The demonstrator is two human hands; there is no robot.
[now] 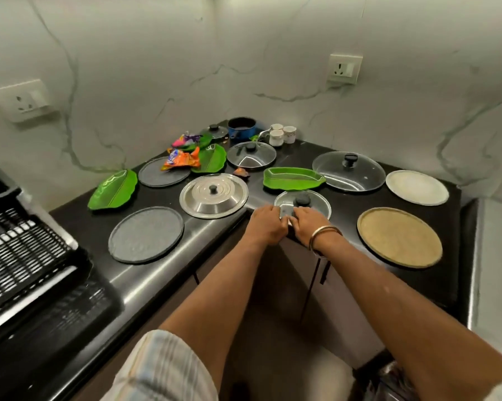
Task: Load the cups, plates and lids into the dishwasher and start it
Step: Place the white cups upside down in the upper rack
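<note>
My left hand (pixel 265 224) and my right hand (pixel 307 224) meet at the counter's front edge, fingers curled round a small grey object (pixel 286 211) between them. It sits at the near rim of a small glass lid (pixel 316 199) with a black knob. A steel lid (pixel 213 195) lies to the left, and two glass lids (pixel 251 154) (pixel 348 170) lie farther back. Grey plates (pixel 145 234) (pixel 163 172), a tan plate (pixel 399 237) and a white plate (pixel 416 187) are spread over the black counter (pixel 215 241). White cups (pixel 276 137) stand in the back corner.
Green leaf-shaped plates (pixel 113 190) (pixel 210 157) and a green tray (pixel 291 178) lie among the lids. Snack packets (pixel 181 159) and a blue pot (pixel 242 127) sit at the back. A black dishwasher rack (pixel 21 250) stands at the left.
</note>
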